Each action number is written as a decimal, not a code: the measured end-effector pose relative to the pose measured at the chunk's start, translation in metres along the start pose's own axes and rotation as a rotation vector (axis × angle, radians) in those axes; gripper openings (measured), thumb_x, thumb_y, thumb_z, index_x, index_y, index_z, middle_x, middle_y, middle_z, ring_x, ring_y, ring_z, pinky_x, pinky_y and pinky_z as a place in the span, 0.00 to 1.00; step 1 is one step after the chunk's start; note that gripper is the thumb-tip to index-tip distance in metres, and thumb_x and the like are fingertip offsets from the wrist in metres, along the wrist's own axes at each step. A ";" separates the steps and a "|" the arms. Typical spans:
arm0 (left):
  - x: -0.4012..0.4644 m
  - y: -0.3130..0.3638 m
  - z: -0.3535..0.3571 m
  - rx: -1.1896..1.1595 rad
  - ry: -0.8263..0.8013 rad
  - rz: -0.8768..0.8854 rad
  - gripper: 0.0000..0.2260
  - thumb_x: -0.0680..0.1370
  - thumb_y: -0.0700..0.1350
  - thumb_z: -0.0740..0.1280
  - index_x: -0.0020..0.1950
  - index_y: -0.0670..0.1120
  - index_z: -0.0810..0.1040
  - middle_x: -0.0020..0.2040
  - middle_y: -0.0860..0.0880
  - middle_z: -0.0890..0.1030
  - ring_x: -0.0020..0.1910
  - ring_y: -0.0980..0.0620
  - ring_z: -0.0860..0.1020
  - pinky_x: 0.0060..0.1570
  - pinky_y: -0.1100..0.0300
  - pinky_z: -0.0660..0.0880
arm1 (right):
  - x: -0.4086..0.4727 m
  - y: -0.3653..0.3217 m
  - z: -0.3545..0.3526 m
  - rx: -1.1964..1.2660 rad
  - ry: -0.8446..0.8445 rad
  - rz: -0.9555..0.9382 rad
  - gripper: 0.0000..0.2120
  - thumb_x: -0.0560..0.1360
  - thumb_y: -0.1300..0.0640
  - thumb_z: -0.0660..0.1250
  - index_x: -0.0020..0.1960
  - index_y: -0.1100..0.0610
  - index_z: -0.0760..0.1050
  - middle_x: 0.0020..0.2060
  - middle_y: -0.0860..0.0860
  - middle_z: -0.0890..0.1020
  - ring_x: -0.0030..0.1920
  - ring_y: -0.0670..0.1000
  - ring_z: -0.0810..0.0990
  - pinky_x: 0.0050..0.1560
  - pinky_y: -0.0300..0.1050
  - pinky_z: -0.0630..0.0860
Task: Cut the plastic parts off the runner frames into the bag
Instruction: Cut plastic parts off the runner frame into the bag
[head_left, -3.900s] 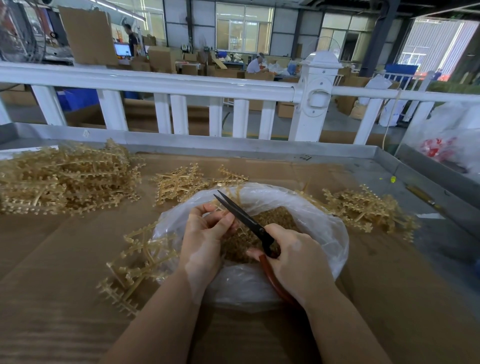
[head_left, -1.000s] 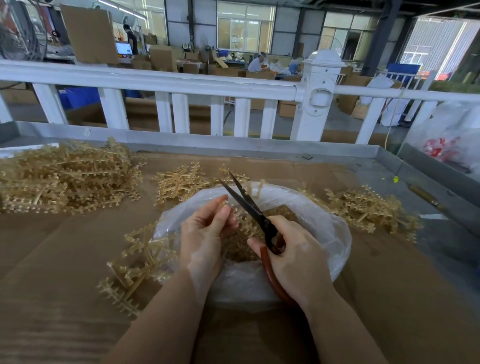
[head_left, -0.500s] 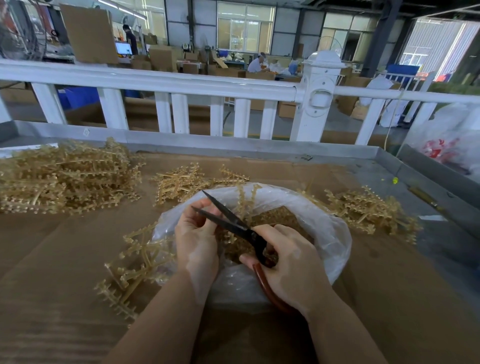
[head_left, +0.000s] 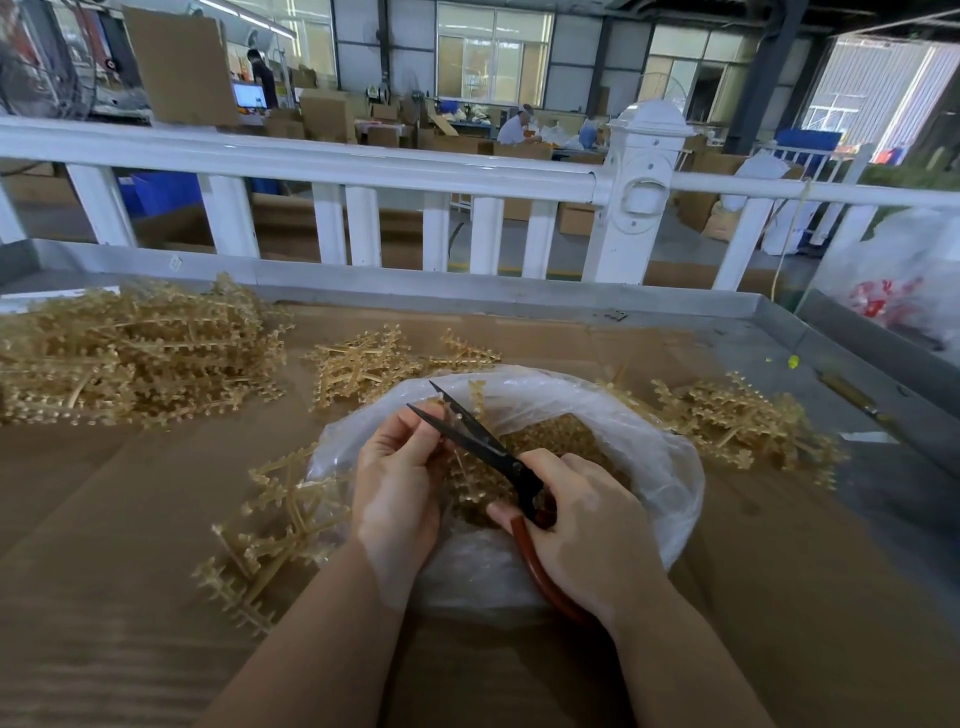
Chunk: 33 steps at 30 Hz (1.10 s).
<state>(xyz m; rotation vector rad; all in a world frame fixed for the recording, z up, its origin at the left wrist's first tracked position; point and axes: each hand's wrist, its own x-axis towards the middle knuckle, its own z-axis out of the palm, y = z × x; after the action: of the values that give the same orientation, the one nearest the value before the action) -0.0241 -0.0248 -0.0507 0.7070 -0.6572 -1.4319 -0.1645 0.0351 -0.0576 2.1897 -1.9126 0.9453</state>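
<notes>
Clear plastic bag (head_left: 660, 467) w/ pile of cut parts (head_left: 566, 441) inside.

Runner piles (head_left: 130, 358) flank bag (head_left: 649, 457); near cardboard (head_left: 104, 597) seemingly free

Both forearms are bare, no sleeves, and neither the left hand (head_left: 397, 488) nor right hand (head_left: 587, 525) wears gloves.

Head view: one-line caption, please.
Left hand holds a runner frame over the bag; right hand works open scissors.
</notes>
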 end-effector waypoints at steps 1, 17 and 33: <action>0.000 0.000 0.000 -0.008 -0.004 -0.007 0.11 0.79 0.33 0.59 0.40 0.42 0.77 0.32 0.48 0.81 0.31 0.54 0.80 0.34 0.63 0.79 | 0.000 0.000 0.000 -0.002 0.000 0.000 0.18 0.71 0.36 0.63 0.54 0.47 0.76 0.41 0.43 0.79 0.44 0.45 0.76 0.42 0.34 0.69; 0.000 0.000 0.000 -0.044 0.010 -0.014 0.07 0.78 0.35 0.62 0.42 0.42 0.76 0.35 0.46 0.80 0.34 0.53 0.80 0.40 0.60 0.79 | 0.000 -0.002 0.001 -0.026 -0.025 0.000 0.21 0.72 0.36 0.61 0.58 0.48 0.74 0.45 0.45 0.79 0.48 0.48 0.76 0.46 0.41 0.74; 0.002 0.000 0.001 -0.073 0.001 -0.002 0.09 0.79 0.34 0.60 0.41 0.42 0.75 0.32 0.50 0.80 0.30 0.57 0.79 0.32 0.66 0.77 | 0.000 -0.004 0.002 -0.042 0.018 -0.002 0.19 0.72 0.37 0.62 0.56 0.48 0.74 0.44 0.45 0.78 0.47 0.49 0.76 0.46 0.40 0.73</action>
<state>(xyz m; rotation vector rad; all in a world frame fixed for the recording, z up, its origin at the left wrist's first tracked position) -0.0249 -0.0264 -0.0497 0.6515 -0.6009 -1.4501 -0.1599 0.0353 -0.0579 2.1524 -1.9040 0.9134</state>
